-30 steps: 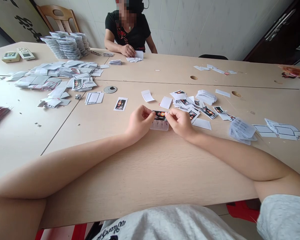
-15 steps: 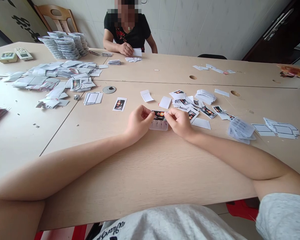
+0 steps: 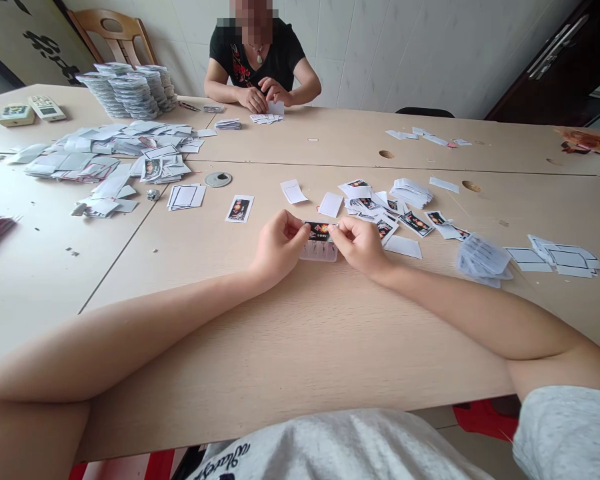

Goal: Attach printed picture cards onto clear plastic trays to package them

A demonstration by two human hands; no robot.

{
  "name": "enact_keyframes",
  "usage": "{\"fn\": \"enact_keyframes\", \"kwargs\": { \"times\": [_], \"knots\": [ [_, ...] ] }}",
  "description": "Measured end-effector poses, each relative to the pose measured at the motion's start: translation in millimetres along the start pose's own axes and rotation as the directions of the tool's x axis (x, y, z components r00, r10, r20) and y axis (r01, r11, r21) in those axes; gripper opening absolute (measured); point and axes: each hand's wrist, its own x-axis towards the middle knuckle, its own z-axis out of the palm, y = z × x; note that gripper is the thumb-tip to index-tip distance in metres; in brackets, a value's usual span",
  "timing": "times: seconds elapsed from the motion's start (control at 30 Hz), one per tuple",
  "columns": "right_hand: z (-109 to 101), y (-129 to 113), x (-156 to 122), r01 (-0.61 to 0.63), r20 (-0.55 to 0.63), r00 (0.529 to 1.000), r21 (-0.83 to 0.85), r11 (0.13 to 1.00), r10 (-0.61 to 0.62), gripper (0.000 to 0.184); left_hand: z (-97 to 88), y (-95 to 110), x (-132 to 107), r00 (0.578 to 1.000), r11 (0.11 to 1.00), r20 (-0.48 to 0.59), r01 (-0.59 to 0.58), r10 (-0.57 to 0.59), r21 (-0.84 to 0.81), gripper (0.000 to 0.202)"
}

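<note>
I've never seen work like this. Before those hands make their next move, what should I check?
1. Grip on the card: ok. The left hand and right hand pinch opposite ends of the printed black card.
2. Card seated on the clear plastic piece: cannot tell. The hands hide the join.
3. Loose paper kept off the hands: ok. The white slip lies beside the right hand, not touching it.
4. Co-worker apart: ok. The co-worker's hands are at the far side of the table.
</note>
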Motion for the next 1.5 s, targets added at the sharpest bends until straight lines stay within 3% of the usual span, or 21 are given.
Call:
{"fn": "enact_keyframes", "kwargs": {
  "times": [0.57, 0.73, 0.97, 1.07, 1.27, 1.4, 1.5],
  "knots": [
    [-2.8, 4.9, -1.3, 0.070, 0.006, 0.997, 0.057, 0.996, -0.071, 0.046, -1.5, -5.2, 4.0, 0.997, 0.985, 0.038, 0.068, -0.063, -0.161, 0.019],
    [-4.4, 4.5, 0.7, -0.006, 0.038, 0.999, 0.174, 0.985, -0.001, 0.050, -3.3, -4.6, 4.5, 0.989, 0.898, 0.123, 0.125, -0.080, -0.422, 0.031],
    [-5.4, 3.8, 2.2, -0.005, 0.038, 0.999, 0.243, 0.970, -0.004, 0.050, -7.5, -10.2, 10.8, 0.962, 0.813, 0.251, 0.227, -0.102, -0.536, 0.025],
    [-5.6, 3.8, 1.8, -0.012, 0.034, 0.999, 0.233, 0.972, 0.004, 0.050, -8.5, -10.8, 13.7, 0.948, 0.816, 0.310, 0.239, -0.077, -0.526, 0.025],
    [-7.2, 1.1, -0.4, -0.003, 0.094, 0.995, 0.260, 0.966, -0.022, 0.047, -9.7, -6.6, 12.7, 0.902, 0.926, 0.430, 0.186, -0.028, -0.329, 0.028],
    [-5.5, 3.1, 0.8, -0.114, 0.143, 0.987, 0.307, 0.945, 0.073, 0.043, -11.1, -7.4, 13.1, 0.895, 0.871, 0.445, 0.241, -0.029, -0.428, 0.025],
    [-4.0, 8.0, 2.0, -0.251, 0.246, 0.955, 0.389, 0.886, 0.163, 0.036, -11.9, -7.4, 14.0, 0.879, 0.820, 0.475, 0.308, -0.050, -0.483, 0.023]
  ]
}}
